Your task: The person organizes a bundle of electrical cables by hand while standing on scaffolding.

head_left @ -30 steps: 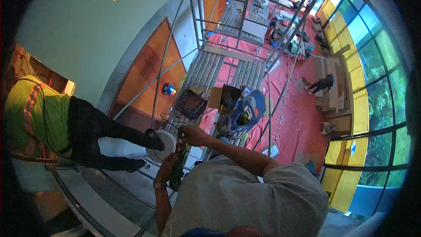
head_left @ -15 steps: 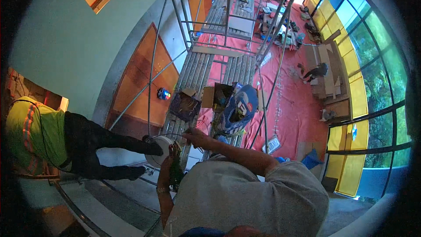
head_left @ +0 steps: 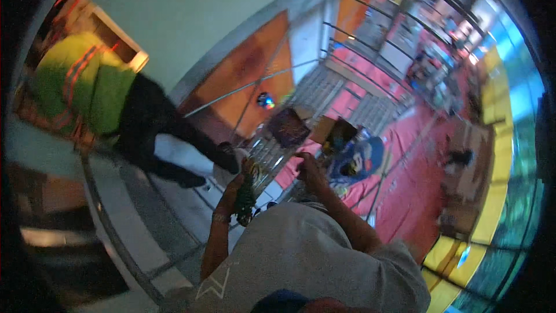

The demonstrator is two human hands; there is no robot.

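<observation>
My left hand (head_left: 231, 193) is closed around a dark green bundle of strands (head_left: 245, 197), whose pale, thin ends stick up above the fingers. Off to its right, my right hand (head_left: 311, 173) is raised with its fingers drawn together. Motion blur hides what, if anything, it pinches. Beyond the hands, on the scaffold planks (head_left: 272, 149), sit a dark purple bag (head_left: 288, 128), an open cardboard box (head_left: 340, 134) and a blue printed sack (head_left: 365, 159). A whitish bucket (head_left: 227, 177) shows partly behind the co-worker's foot, near my left hand.
At left, a co-worker in a yellow-green vest (head_left: 81, 84) leans toward a wall opening, one leg (head_left: 202, 145) reaching close to my left hand. Metal scaffold bars (head_left: 249, 87) cross ahead. Red sheeting (head_left: 405, 197) covers the floor below, with boards (head_left: 472, 168) at right.
The view has swung, shifting the scene rightward and tilting it. The thin dark cord seen by my right hand before no longer shows clearly. My left hand keeps the green bundle.
</observation>
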